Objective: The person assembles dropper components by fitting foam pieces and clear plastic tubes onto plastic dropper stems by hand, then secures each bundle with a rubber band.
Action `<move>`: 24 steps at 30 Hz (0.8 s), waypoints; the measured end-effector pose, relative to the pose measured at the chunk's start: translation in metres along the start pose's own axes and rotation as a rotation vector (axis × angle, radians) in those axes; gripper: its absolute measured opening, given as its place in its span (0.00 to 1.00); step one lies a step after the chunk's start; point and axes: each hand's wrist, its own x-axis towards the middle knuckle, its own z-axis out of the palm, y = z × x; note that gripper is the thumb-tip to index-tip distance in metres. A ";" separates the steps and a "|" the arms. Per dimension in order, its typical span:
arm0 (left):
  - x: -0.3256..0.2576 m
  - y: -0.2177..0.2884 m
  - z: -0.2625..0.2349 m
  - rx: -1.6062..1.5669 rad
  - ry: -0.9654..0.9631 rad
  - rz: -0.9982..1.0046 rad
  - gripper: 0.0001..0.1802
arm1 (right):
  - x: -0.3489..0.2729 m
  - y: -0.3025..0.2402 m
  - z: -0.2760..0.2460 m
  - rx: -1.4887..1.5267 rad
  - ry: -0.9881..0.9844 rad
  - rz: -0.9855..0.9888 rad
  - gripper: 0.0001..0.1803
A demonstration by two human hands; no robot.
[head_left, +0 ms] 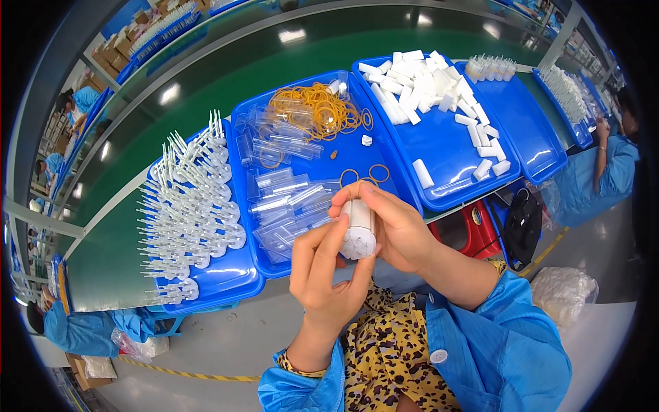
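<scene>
Both hands, left hand (322,271) and right hand (398,230), have fingers clamped on a white bundle (358,230), probably light stiff plastic pieces; best gripped around its sides

brown cardboard boxes (123,42) stand in a row far beyond the middle blue tray (384,161), at the upper left by the far bench. a crumpled clear plastic bag (563,292) of white pieces lies on the floor to the lower right of that tray. no labels, signs or screens can be made out.
</scene>
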 end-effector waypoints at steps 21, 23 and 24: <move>-0.007 -0.015 -0.024 -0.951 0.263 -0.505 0.24 | 0.031 -0.066 -0.052 -0.732 0.251 -0.269 0.04; -0.005 -0.014 -0.023 -0.973 0.261 -0.548 0.24 | 0.032 -0.070 -0.056 -0.547 0.217 -0.232 0.03; -0.004 -0.013 -0.023 -0.992 0.260 -0.591 0.24 | 0.032 -0.072 -0.060 -0.338 0.137 -0.160 0.04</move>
